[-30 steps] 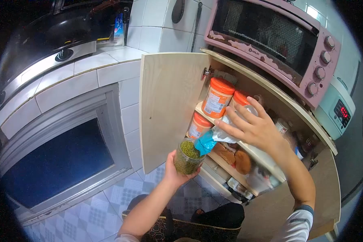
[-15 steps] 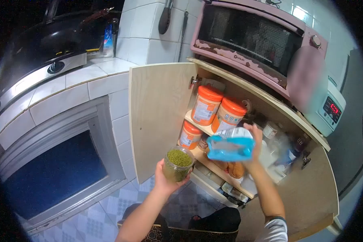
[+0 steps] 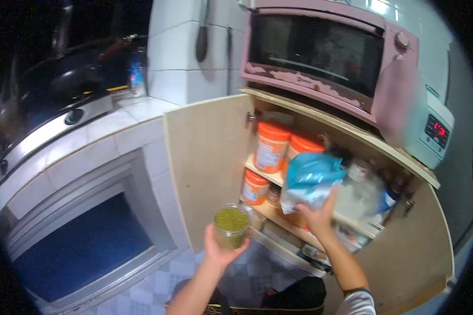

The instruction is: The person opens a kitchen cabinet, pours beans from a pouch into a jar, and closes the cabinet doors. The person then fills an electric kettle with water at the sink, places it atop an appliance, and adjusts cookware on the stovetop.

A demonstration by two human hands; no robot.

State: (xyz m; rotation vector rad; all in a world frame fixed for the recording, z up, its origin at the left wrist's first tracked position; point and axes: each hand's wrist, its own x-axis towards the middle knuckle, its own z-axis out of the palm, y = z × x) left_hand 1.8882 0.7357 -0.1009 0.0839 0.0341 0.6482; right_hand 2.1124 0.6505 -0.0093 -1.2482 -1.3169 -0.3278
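Observation:
A clear jar (image 3: 231,226) filled with small green beans stands upright in my left hand (image 3: 223,252), whose fingers wrap round its lower part. Its top is uncovered. My right hand (image 3: 318,215) grips a blue and white plastic bag (image 3: 312,178) by its white lower end, with the blue end upward. The bag is in front of the cupboard shelves and partly covers an orange-lidded tub (image 3: 305,143). Another such tub (image 3: 271,147) stands beside it on the upper shelf, and a smaller one (image 3: 255,187) is on the shelf below.
The cupboard's left door (image 3: 210,168) and right door (image 3: 410,247) stand open. On top are a pink oven (image 3: 320,52) and a light green appliance (image 3: 433,131) with a red display. A stove (image 3: 63,110) is at the left, and a black utensil (image 3: 202,44) hangs on the tiles.
The bag has moved away from the jar's mouth to the right and now has its blue end up. My right hand has closed round its white end. The jar has stayed in my left hand.

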